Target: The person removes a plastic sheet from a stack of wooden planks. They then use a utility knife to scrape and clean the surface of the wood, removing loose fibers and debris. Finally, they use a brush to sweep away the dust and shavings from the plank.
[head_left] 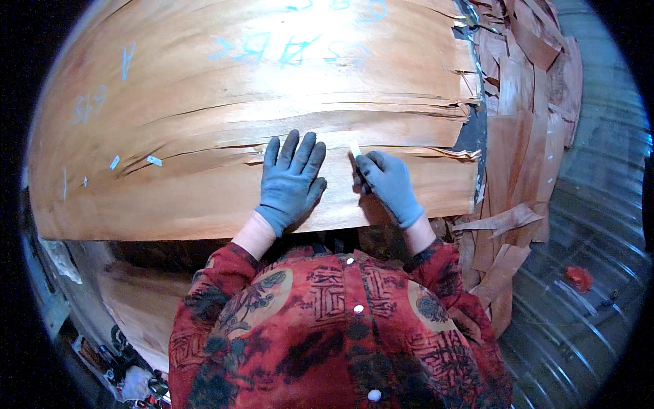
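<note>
In the head view, a wide brown wood sheet [170, 204] lies in front of a person in a red patterned shirt [340, 334]. The left hand [289, 187], in a grey-blue glove, is flat on the near part of the sheet, palm down, its fingers straight and slightly spread, holding nothing. The right hand [390, 185], gloved alike, is to its right over the same near part, fingers curled closed on a small white strip [355, 148] that sticks up toward the sheet's far side. Long splits run across the sheet toward its torn right edge. Two white scraps [154, 161] lie on its left part, and blue marks [253, 48] cross its far part. Beyond the sheet's right edge is a heap of wood strips [514, 136]
</note>
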A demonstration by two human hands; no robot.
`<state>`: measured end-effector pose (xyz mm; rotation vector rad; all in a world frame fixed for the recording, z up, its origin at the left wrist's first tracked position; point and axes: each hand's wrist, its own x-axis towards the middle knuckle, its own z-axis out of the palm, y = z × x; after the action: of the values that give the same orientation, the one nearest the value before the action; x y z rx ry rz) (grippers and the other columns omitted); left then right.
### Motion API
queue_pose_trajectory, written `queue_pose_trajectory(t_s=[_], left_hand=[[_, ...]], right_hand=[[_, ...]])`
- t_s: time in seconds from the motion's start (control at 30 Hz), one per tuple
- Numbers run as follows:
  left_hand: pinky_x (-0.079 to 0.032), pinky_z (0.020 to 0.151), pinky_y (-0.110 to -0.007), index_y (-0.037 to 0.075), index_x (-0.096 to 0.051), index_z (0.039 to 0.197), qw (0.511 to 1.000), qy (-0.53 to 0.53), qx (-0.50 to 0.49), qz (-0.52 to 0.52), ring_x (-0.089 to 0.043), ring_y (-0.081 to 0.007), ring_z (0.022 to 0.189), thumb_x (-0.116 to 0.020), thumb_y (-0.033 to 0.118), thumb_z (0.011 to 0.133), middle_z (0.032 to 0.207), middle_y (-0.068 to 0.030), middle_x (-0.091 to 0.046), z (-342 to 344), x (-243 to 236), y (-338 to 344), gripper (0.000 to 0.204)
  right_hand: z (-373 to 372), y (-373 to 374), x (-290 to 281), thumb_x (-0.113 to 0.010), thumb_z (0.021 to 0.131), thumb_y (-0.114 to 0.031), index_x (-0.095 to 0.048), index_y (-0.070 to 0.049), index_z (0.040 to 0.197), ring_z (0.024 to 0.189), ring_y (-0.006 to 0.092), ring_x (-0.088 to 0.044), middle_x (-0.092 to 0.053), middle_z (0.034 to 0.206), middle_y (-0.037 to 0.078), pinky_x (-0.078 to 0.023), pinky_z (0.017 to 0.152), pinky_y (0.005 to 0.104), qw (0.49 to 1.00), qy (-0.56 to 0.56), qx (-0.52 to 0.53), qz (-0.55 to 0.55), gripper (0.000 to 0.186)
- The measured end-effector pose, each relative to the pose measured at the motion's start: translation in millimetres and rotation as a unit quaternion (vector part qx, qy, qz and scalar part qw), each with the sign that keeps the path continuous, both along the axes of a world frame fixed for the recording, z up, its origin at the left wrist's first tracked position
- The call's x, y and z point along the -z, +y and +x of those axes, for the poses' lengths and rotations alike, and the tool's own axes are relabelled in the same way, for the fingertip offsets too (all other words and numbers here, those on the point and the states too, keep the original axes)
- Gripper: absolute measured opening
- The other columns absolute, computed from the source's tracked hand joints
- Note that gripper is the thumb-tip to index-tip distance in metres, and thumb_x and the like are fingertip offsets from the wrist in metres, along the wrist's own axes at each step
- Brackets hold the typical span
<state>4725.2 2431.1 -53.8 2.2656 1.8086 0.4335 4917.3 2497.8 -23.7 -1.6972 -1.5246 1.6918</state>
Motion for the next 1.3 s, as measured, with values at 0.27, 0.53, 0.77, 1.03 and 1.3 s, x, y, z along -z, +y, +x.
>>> queue_pose_trajectory(t_s=[0.27, 0.53, 0.77, 1.03, 1.3], left_hand=[[-0.017, 0.106, -0.053, 0.011, -0.044, 0.130, 1.000, -0.011, -0.009, 0.003, -0.029, -0.0332, 0.129, -0.061, 0.035, 0.075, 0.138, -0.0119, -0.037, -2, 2, -3, 0.062], [-0.017, 0.106, -0.052, 0.009, -0.043, 0.129, 0.998, -0.031, -0.040, 0.044, -0.031, -0.0352, 0.128, -0.059, 0.035, 0.077, 0.140, -0.0125, -0.036, 2, 0, -4, 0.060], [-0.018, 0.107, -0.052, 0.015, -0.045, 0.129, 0.995, -0.056, 0.080, 0.011, -0.029, -0.0380, 0.128, -0.057, 0.017, 0.073, 0.136, -0.0080, -0.042, 23, 1, 19, 0.058], [-0.016, 0.105, -0.057, 0.016, -0.045, 0.130, 0.994, -0.026, 0.101, -0.023, -0.026, -0.0406, 0.130, -0.059, 0.018, 0.069, 0.134, -0.0098, -0.041, 31, -1, 23, 0.063], [-0.011, 0.107, -0.056, 0.010, -0.039, 0.134, 0.990, -0.069, 0.115, 0.037, -0.021, -0.0414, 0.132, -0.061, 0.021, 0.068, 0.130, -0.0105, -0.045, 20, -1, 33, 0.070]], right_hand=[[-19, -1, -1, -0.055, 0.085, -0.030, -0.065, -0.001, 0.072, 0.051, 0.0186, -0.059, -0.060, 0.058, 0.011, -0.045, 0.050, 0.0302, 0.998, -0.027, 0.036, 0.048, 0.033], [-19, 14, 18, -0.058, 0.081, -0.039, -0.065, -0.002, 0.064, 0.055, 0.0214, -0.061, -0.059, 0.057, 0.014, -0.045, 0.051, 0.0337, 0.959, -0.245, -0.081, 0.116, 0.041], [-9, 8, 21, -0.052, 0.082, -0.046, -0.067, -0.005, 0.069, 0.069, 0.0350, -0.062, -0.063, 0.071, 0.019, -0.048, 0.066, 0.0430, 0.914, -0.345, -0.140, 0.162, 0.045], [37, 43, -13, -0.060, 0.078, -0.040, -0.067, -0.003, 0.069, 0.054, 0.0255, -0.061, -0.061, 0.059, 0.015, -0.048, 0.057, 0.0351, 0.946, -0.204, -0.250, 0.014, 0.039], [56, 64, -20, -0.052, 0.092, -0.027, -0.058, 0.000, 0.103, 0.063, 0.0090, -0.059, -0.067, 0.087, 0.007, -0.044, 0.051, 0.0205, 0.990, 0.138, 0.016, -0.006, 0.030]])
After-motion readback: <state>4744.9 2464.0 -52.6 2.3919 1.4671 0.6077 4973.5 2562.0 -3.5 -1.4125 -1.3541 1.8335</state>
